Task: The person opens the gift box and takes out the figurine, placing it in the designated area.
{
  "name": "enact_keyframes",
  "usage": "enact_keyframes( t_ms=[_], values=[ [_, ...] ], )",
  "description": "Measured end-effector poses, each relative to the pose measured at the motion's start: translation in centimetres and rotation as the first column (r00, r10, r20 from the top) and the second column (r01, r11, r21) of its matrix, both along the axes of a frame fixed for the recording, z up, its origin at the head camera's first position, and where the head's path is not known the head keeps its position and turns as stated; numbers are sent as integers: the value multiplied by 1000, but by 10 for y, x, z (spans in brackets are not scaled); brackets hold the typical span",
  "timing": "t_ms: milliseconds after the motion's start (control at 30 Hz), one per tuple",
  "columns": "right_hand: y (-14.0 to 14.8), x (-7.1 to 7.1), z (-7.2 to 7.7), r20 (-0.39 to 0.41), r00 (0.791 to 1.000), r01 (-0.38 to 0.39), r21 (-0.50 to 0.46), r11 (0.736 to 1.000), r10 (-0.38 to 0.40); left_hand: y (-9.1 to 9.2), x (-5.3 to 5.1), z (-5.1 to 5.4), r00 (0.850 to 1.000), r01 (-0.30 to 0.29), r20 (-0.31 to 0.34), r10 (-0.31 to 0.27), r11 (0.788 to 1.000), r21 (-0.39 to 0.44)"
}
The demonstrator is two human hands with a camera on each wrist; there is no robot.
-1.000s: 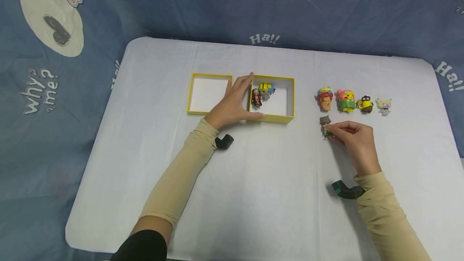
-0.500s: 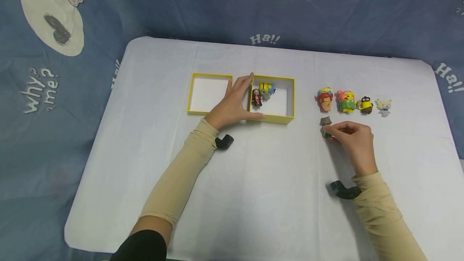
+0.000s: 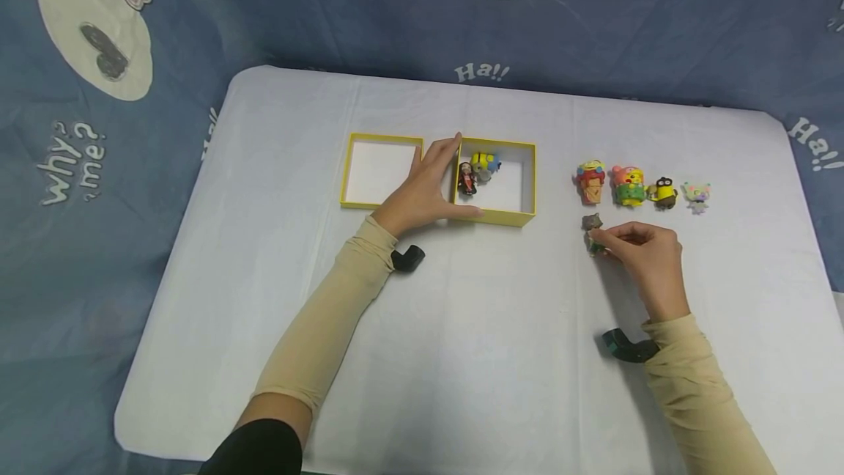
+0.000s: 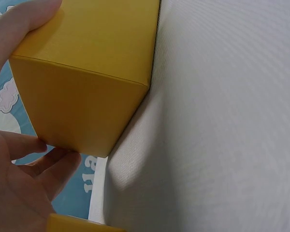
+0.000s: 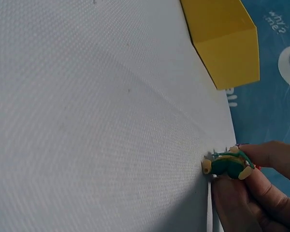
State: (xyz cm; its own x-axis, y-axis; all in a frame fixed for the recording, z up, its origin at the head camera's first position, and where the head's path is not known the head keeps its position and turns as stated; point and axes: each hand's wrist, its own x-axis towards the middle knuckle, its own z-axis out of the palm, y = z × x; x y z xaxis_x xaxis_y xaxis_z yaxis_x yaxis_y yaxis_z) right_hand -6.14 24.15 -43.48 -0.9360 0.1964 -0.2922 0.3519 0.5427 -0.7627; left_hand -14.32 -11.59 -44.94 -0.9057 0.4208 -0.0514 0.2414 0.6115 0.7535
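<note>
My left hand point(image 3: 422, 193) spans the left end of a yellow box point(image 3: 504, 218), thumb on its front wall and fingers at the back corner. In the left wrist view the thumb and fingertips hold opposite sides of the box point(image 4: 82, 106). Inside lie a dark-haired figurine point(image 3: 467, 179) in black and red and a yellow-and-blue figurine point(image 3: 485, 160) with a grey piece by it. My right hand point(image 3: 649, 259) pinches a small figurine point(image 3: 592, 221) with a grey head, at the table surface. Its green underside point(image 5: 227, 166) shows in the right wrist view.
The shallow yellow-rimmed lid point(image 3: 381, 204) lies left of the box. Behind my right hand runs a row: an ice-cream-cone figurine point(image 3: 590, 183), a pink-and-green figurine point(image 3: 628, 187), a yellow-and-brown figurine point(image 3: 664, 193) and a pale pastel figurine point(image 3: 697, 196). White cloth covers the table point(image 3: 461, 358).
My right hand has shifted very slightly, still pinching the grey-headed figurine in nearly the same place. The left hand and the box have stayed put.
</note>
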Motion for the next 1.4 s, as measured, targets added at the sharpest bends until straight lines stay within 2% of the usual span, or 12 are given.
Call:
enact_keyframes(
  t_ms=[167, 600, 900, 1400],
  values=[
    [-1, -1, -1, 2, 1000, 15, 7, 1000, -15, 0, 0, 0, 1000, -3, 7, 3, 1000, 1],
    [-3, -1, -3, -5, 1000, 23, -54, 998, -23, 0, 0, 1, 1000, -2, 11, 2, 1000, 6],
    [-3, 0, 0, -12, 1000, 15, -1, 1000, -15, 0, 0, 3, 1000, 1, 5, -1, 1000, 1],
    [-2, 2, 4, -40, 999, 18, -6, 1000, -19, -1, 0, 1, 1000, -2, 12, 2, 1000, -5]
  ],
)
